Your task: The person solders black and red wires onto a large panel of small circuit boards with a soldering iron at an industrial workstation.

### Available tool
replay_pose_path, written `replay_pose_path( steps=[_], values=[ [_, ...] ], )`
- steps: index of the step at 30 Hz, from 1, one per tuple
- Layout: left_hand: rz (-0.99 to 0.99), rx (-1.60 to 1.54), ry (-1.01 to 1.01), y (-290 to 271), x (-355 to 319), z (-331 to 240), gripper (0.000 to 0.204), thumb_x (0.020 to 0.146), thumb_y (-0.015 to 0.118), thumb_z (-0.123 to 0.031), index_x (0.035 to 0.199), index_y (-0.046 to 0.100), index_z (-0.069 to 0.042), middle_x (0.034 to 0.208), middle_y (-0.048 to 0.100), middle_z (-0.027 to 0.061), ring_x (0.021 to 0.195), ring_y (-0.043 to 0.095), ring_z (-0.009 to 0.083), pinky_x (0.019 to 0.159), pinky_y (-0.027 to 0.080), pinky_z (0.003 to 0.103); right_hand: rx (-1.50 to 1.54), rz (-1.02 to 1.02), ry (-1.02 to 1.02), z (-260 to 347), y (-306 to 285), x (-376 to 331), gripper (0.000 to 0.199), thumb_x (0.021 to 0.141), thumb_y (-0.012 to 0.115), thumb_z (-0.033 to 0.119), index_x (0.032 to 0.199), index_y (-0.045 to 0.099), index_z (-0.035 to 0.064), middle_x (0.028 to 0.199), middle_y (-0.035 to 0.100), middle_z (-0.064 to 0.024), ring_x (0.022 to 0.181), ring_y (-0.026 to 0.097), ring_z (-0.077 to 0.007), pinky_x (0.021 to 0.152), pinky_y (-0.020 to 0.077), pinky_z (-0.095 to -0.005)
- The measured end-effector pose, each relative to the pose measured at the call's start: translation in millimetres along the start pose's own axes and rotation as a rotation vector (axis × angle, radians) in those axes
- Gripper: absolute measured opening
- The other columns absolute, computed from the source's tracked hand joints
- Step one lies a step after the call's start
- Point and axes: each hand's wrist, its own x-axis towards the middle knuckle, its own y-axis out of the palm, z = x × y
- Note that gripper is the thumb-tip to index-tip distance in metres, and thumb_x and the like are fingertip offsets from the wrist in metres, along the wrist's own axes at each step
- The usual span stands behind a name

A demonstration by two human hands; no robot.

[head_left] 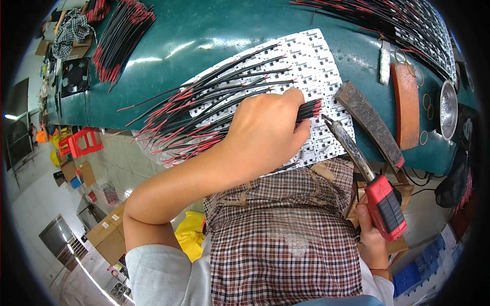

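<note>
My left hand [265, 132] is closed around a bundle of black wires [309, 109] with red tips, held over a white panel of small circuit boards [311, 61]. More black and red wires [214, 86] fan out across the panel's left part, some apparently attached to it. Low on the right, my right hand [371, 232] grips the red and black handle of a soldering iron [385, 206]. Its metal shaft slants up and left, so the tip lies just right of the bundle's red ends. My left hand covers the middle of the bundle.
Right of the panel lie a dark bar [370, 122], a brown curved block [406, 107], several rubber bands [427, 104] and a metal dish [448, 109]. A loose wire bundle [122, 41] and small black fan [75, 76] occupy the green table's [204, 23] far left.
</note>
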Motion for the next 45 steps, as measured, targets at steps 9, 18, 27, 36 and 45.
replay_pose_path(
  steps=[9,18,27,36,45],
  values=[
    [0.050,-0.101,-0.058,-12.5,-3.1,-3.0,0.016,0.096,0.064,-0.016,0.096,0.060,0.000,0.071,0.067,0.0144,0.063,0.066,0.0325,0.059,0.050,0.042,0.027,0.055,0.089,0.5,-5.7,-6.8,0.024,0.073,0.075,0.008,0.095,0.069,0.0002,0.080,0.065,-0.0121,0.064,0.062,-0.0315,0.061,0.0500,-0.0372],
    [-0.223,0.070,0.018,-51.8,-37.0,-31.8,0.011,0.093,0.068,-0.006,0.102,0.064,-0.002,0.076,0.066,0.0092,0.061,0.062,0.0181,0.058,0.048,0.030,-0.042,0.003,0.160,18.1,-7.9,-14.2,0.025,0.072,0.074,0.006,0.097,0.070,0.0015,0.083,0.067,-0.0135,0.070,0.065,-0.0342,0.066,0.0517,-0.0402],
    [-0.159,-0.101,-0.127,8.2,-46.3,-22.1,0.014,0.091,0.073,-0.012,0.096,0.063,-0.004,0.072,0.069,0.0091,0.061,0.067,0.0215,0.057,0.049,0.032,-0.031,0.097,0.118,12.6,-2.3,-16.2,0.025,0.073,0.075,0.008,0.096,0.068,0.0015,0.085,0.066,-0.0145,0.067,0.064,-0.0335,0.061,0.0511,-0.0382],
    [-0.200,-0.052,-0.113,23.5,-37.9,-20.8,0.017,0.084,0.075,-0.011,0.095,0.064,-0.005,0.073,0.069,0.0106,0.063,0.069,0.0285,0.057,0.052,0.038,-0.065,0.024,-0.055,22.3,7.4,1.7,0.028,0.068,0.074,0.003,0.095,0.069,0.0003,0.082,0.065,-0.0151,0.065,0.064,-0.0340,0.059,0.0516,-0.0385],
    [-0.222,-0.019,-0.092,27.1,-37.0,-19.7,0.019,0.081,0.077,-0.009,0.095,0.065,-0.004,0.073,0.069,0.0125,0.063,0.069,0.0291,0.057,0.053,0.038,-0.072,0.035,-0.060,22.2,10.2,6.5,0.026,0.068,0.074,0.001,0.093,0.069,0.0004,0.080,0.064,-0.0144,0.064,0.063,-0.0329,0.057,0.0506,-0.0374]
  ],
)
